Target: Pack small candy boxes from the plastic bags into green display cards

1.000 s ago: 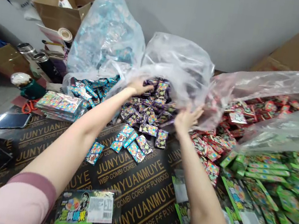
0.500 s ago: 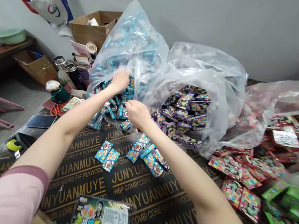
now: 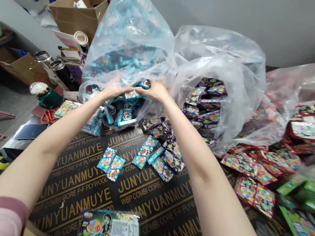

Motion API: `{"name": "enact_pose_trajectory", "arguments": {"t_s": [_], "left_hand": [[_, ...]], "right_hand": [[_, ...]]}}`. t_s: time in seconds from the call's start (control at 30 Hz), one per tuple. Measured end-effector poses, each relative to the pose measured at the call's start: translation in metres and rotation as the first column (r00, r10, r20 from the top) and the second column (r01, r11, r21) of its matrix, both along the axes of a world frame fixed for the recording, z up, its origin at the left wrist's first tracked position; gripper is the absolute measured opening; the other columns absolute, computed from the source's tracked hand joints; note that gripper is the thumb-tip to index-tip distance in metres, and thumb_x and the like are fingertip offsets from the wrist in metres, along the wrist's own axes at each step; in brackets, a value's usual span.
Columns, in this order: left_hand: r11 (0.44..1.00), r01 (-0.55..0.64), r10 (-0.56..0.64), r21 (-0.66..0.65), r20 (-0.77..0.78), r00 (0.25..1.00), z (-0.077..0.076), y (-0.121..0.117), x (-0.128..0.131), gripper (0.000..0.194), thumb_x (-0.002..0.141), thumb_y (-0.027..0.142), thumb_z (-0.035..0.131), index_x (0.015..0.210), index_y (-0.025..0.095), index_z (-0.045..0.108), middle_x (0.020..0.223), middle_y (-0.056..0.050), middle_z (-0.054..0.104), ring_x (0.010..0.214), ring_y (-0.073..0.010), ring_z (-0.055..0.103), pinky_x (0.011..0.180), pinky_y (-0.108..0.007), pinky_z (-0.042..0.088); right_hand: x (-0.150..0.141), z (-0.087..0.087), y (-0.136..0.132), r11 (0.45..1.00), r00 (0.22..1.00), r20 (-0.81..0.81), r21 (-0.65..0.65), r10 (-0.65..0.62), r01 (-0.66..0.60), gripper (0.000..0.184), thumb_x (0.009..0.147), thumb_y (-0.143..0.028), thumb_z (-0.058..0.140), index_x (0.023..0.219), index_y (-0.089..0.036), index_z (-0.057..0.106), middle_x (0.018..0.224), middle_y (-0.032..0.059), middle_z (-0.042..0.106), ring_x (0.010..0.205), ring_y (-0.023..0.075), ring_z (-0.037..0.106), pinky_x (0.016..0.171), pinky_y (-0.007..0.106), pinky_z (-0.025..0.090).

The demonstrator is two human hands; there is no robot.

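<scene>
At the mouth of a clear plastic bag (image 3: 133,22) full of blue candy packets (image 3: 126,113), both of my hands come close together. My left hand (image 3: 115,89) is closed around packets at the opening, its fingers partly hidden by plastic film. From the other side, my right hand (image 3: 157,90) curls its fingers over blue packets at the bag's edge, thumb pointing toward the left hand. Below them, a pair of joined blue packets (image 3: 111,164) lies on the black printed board (image 3: 75,184), with more blue packets (image 3: 144,152) to its right.
Right of my hands stands a clear bag of purple packets (image 3: 204,101). Red packets (image 3: 260,166) and green packets (image 3: 312,194) spread farther right. A printed candy package (image 3: 110,230) lies in front. Flasks (image 3: 60,70), orange-handled scissors (image 3: 47,116) and a cardboard box (image 3: 78,13) stand left.
My right hand has moved up to the bag's mouth, and my left hand has shifted slightly left and down. The bag's opening has been pulled wider, and the view has shifted a little.
</scene>
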State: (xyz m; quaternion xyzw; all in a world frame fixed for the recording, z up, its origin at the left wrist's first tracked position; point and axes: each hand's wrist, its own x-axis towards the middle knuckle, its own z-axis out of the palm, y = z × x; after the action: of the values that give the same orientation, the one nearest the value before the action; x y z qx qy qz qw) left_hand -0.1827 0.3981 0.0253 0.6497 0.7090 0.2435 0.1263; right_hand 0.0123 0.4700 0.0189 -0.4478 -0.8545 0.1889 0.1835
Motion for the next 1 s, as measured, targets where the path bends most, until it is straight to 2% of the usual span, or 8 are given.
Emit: {"name": "enact_pose_trajectory", "arguments": {"t_s": [0.17,0.27,0.47,0.6,0.77,0.83,0.9,1.0], "left_hand": [[0.986,0.11,-0.101,0.124,-0.08,0.992,0.001,-0.052,0.021,0.076,0.07,0.049,0.069,0.133,0.016,0.042,0.133,-0.013,0.053,0.124,-0.0299,0.05,0.106,-0.043,0.038],[0.972,0.179,-0.162,0.155,-0.112,0.98,0.003,-0.085,0.034,0.076,0.068,0.047,0.071,0.132,0.02,0.04,0.132,-0.013,0.052,0.123,-0.0318,0.049,0.105,-0.046,0.039],[0.808,0.322,-0.249,0.494,-0.208,0.946,0.022,-0.124,0.11,0.05,0.076,0.043,0.065,0.119,0.023,0.051,0.137,-0.012,0.045,0.129,-0.0323,0.042,0.11,-0.05,0.034],[0.629,0.739,-0.704,0.241,-0.228,0.673,0.019,-0.086,0.193,0.034,0.09,0.027,0.04,0.121,0.022,0.054,0.133,-0.01,0.054,0.126,-0.0217,0.048,0.109,-0.04,0.038],[0.916,0.4,-0.392,0.02,-0.155,0.907,-0.002,0.001,0.237,0.055,0.091,0.04,0.038,0.141,0.014,0.039,0.15,-0.015,0.035,0.142,-0.0263,0.027,0.115,-0.043,0.025],[0.948,0.302,-0.318,-0.104,-0.22,0.922,-0.011,0.018,0.237,0.066,0.085,0.058,0.045,0.138,0.019,0.044,0.153,-0.014,0.03,0.143,-0.0325,0.023,0.114,-0.048,0.022],[0.936,0.3,-0.342,-0.185,-0.276,0.898,-0.019,0.013,0.238,0.071,0.078,0.07,0.048,0.13,0.023,0.053,0.154,-0.012,0.03,0.141,-0.0373,0.024,0.113,-0.052,0.021],[0.867,0.423,-0.489,-0.263,-0.287,0.824,-0.025,-0.023,0.244,0.065,0.081,0.071,0.04,0.13,0.029,0.054,0.15,-0.011,0.037,0.138,-0.037,0.031,0.11,-0.057,0.023]], "right_hand": [[0.059,-0.01,-0.069,0.983,0.986,0.045,0.082,0.163,-0.166,0.091,0.073,-0.056,0.068,0.146,-0.015,0.032,0.117,0.0164,0.062,0.105,0.0322,0.057,0.091,0.041,0.043],[0.101,-0.019,-0.108,0.952,0.968,0.035,0.177,0.248,-0.25,0.067,0.082,-0.043,0.061,0.141,-0.018,0.04,0.113,0.013,0.062,0.102,0.0284,0.057,0.09,0.039,0.043],[0.186,-0.011,-0.075,0.876,0.909,-0.004,0.266,-0.417,0.403,0.043,0.094,-0.026,0.033,0.13,-0.011,0.051,0.124,0.0202,0.054,0.118,0.0313,0.045,0.099,0.047,0.035],[0.194,-0.003,-0.048,0.839,0.817,0.215,0.25,-0.534,0.483,0.06,0.092,-0.045,0.043,0.141,-0.012,0.038,0.14,0.0247,0.04,0.127,0.0396,0.035,0.098,0.059,0.029],[0.179,-0.011,-0.107,0.941,0.895,0.293,0.143,-0.336,0.307,0.044,0.091,-0.049,0.044,0.117,-0.018,0.06,0.125,0.0173,0.056,0.117,0.0342,0.046,0.093,0.053,0.038],[0.201,-0.007,-0.128,0.938,0.927,0.212,0.233,-0.308,0.258,0.036,0.095,-0.041,0.039,0.112,-0.02,0.062,0.12,0.0122,0.06,0.113,0.0289,0.05,0.095,0.049,0.04],[0.246,0.005,-0.126,0.819,0.866,0.081,0.376,-0.494,0.433,0.038,0.098,-0.03,0.028,0.111,-0.018,0.062,0.117,0.0116,0.06,0.114,0.026,0.051,0.099,0.046,0.038],[0.335,0.024,-0.077,0.454,0.547,-0.11,0.438,-0.83,0.776,0.046,0.098,-0.02,0.016,0.122,-0.011,0.054,0.125,0.0169,0.054,0.122,0.0259,0.047,0.102,0.047,0.036]]}}
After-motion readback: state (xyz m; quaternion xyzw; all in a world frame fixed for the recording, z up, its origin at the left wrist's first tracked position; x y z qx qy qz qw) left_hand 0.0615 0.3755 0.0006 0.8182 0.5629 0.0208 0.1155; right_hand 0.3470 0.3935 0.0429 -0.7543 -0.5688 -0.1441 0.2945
